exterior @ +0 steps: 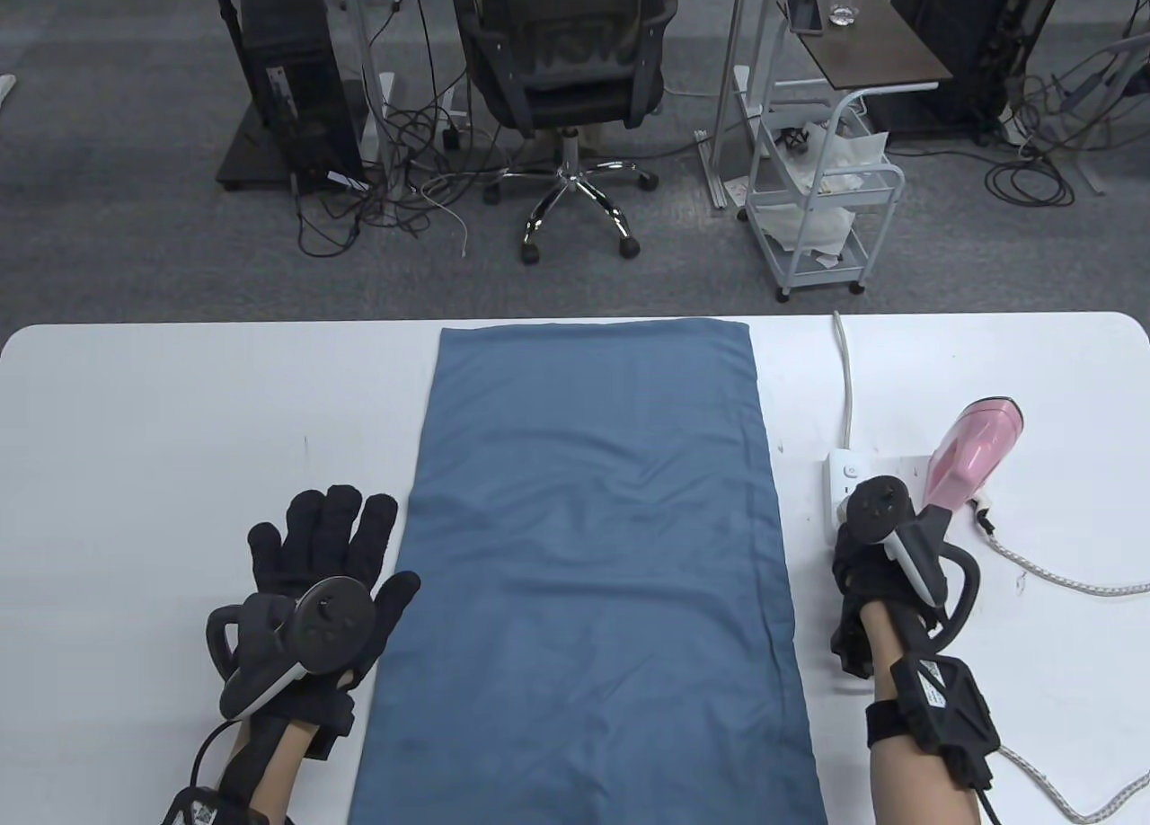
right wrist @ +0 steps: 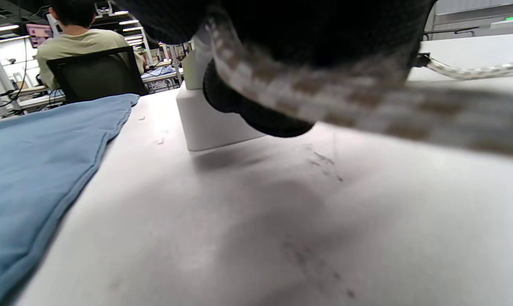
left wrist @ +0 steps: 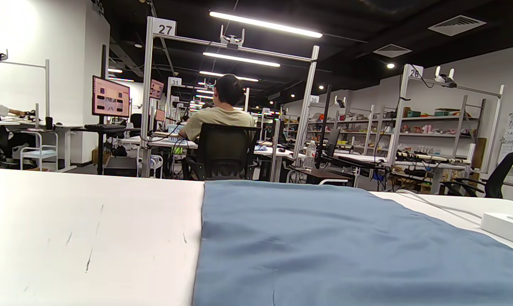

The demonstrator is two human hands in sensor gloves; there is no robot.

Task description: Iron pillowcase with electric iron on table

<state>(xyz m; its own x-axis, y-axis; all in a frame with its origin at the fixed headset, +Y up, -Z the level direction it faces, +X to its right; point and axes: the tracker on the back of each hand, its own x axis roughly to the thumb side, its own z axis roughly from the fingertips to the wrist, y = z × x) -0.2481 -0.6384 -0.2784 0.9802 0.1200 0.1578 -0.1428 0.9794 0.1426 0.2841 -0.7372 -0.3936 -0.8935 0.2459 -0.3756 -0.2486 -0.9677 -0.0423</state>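
A blue pillowcase [exterior: 593,537] lies flat down the middle of the white table [exterior: 180,412]; it also shows in the left wrist view [left wrist: 324,246] and the right wrist view [right wrist: 35,161]. A pink electric iron [exterior: 977,443] sits to its right, handle end pointing at my right hand [exterior: 862,582]. That hand is at the handle end, beside the power strip; the tracker hides its fingers, so I cannot tell if it grips. My left hand [exterior: 332,546] rests flat on the table with fingers spread, just left of the pillowcase.
A white power strip [exterior: 844,479] lies between the pillowcase and the iron, its cable running to the far edge. The iron's braided cord [exterior: 1060,578] trails right and loops back near my right forearm. An office chair [exterior: 566,61] and a white cart [exterior: 822,205] stand beyond the table.
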